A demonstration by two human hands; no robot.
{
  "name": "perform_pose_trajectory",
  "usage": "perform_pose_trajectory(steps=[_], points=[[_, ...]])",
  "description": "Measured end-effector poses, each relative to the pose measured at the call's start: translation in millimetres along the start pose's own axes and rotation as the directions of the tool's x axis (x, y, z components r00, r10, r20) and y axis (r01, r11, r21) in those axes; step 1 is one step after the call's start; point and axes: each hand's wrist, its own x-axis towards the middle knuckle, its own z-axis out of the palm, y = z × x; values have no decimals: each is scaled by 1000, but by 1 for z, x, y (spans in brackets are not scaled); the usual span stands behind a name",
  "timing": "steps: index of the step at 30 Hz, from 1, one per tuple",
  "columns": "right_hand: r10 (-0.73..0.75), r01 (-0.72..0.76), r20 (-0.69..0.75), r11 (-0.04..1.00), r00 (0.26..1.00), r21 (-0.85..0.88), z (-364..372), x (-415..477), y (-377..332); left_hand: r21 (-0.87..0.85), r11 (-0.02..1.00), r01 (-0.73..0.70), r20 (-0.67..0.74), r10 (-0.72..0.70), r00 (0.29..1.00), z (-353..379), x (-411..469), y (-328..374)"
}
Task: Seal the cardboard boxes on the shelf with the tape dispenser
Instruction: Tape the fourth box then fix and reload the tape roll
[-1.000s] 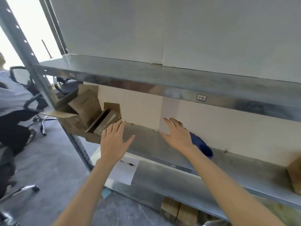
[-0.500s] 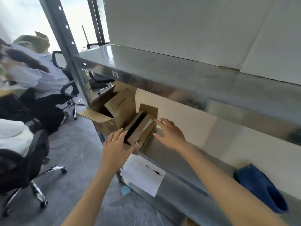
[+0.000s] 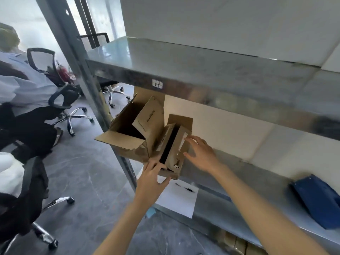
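Note:
A small cardboard box (image 3: 174,153) with loose top flaps stands at the left end of the metal shelf (image 3: 239,173). My left hand (image 3: 152,181) touches its near left flap, fingers straight. My right hand (image 3: 200,155) lies against the box's right side, fingers spread. A bigger open cardboard box (image 3: 128,133) sits just left of it, flaps standing out. The blue tape dispenser (image 3: 320,201) lies on the same shelf far to the right, away from both hands.
An upper steel shelf (image 3: 202,70) overhangs the boxes. The shelf's upright post (image 3: 82,74) stands at the left. A white sheet with pens (image 3: 178,197) lies on the lower level. Office chairs (image 3: 64,100) and a seated person are at the left.
My view has swung left toward the boxes. Both hands have reached forward and come into contact with the small box; the tape dispenser now lies far right.

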Motion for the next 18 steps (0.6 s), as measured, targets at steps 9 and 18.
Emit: perform_pose_trajectory(steps=[9, 18], points=[[134, -137, -84, 990, 987, -25, -6, -35, 13, -130, 978, -165, 4, 167, 986, 1, -5, -21], [274, -287, -136, 954, 952, -86, -10, -73, 45, -256, 891, -374, 176, 424, 889, -5, 16, -26]])
